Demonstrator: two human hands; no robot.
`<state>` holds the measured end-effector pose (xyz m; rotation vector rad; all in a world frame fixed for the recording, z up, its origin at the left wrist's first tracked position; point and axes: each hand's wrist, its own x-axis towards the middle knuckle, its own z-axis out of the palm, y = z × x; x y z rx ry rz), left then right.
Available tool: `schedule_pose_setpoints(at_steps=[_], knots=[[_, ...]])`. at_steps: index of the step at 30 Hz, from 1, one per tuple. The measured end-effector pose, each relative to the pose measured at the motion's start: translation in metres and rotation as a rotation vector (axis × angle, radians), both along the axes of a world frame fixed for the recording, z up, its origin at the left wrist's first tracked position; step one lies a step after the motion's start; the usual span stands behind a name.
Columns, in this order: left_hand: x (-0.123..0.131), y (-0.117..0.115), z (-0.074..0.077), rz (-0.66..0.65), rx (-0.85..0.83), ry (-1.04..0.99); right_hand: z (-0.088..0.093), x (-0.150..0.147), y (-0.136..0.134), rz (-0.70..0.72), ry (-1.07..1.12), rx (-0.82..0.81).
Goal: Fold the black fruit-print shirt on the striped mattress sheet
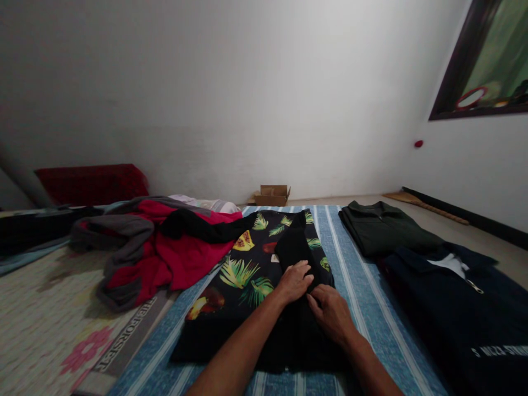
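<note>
A black garment with a print of leaves and fruit [247, 272] lies spread in front of me. One of its black sleeves [289, 245] is folded inward over the print. The other black sleeve [202, 225] stretches out to the left over a red and grey garment [181, 253]. My left hand [295, 281] lies on the folded sleeve, fingers stretched out and palm down. Close beside it, my right hand [330, 312] has bent fingers and thumb closed on the sleeve's outer edge; the fingertips are partly hidden.
Under the garment is a blue striped sheet [355, 286]. At the right lie a folded dark green garment [388, 228] and a navy zip-neck top [454, 297]. Dark clothes [41, 231] lie far left on a patterned mat [53, 308]. A cardboard box [272, 195] stands by the wall.
</note>
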<state>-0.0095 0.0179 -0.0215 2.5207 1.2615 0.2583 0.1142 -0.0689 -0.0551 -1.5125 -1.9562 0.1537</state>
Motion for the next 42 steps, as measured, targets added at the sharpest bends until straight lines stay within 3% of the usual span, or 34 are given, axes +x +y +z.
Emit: schedule_pose_setpoints(at_steps=[10, 14, 21, 28, 33, 42], knots=[[-0.005, -0.013, -0.019, -0.018, -0.029, 0.055, 0.004, 0.000, -0.001, 0.017, 0.027, -0.023], [-0.006, -0.014, -0.019, -0.018, -0.042, 0.044, 0.002, 0.000, -0.001, 0.020, 0.028, -0.026], [-0.006, -0.016, -0.010, 0.086, 0.004, -0.175, -0.001, 0.000, 0.000, 0.001, 0.032, -0.044], [-0.017, -0.054, -0.002, 0.151, 0.078, -0.494, -0.004, 0.001, 0.001, 0.023, 0.041, -0.043], [-0.020, -0.076, 0.001, 0.112, 0.080, -0.466, -0.004, 0.002, 0.002, 0.048, 0.061, -0.063], [-0.023, -0.086, -0.009, 0.095, 0.035, -0.308, -0.004, 0.003, 0.000, 0.043, 0.058, -0.066]])
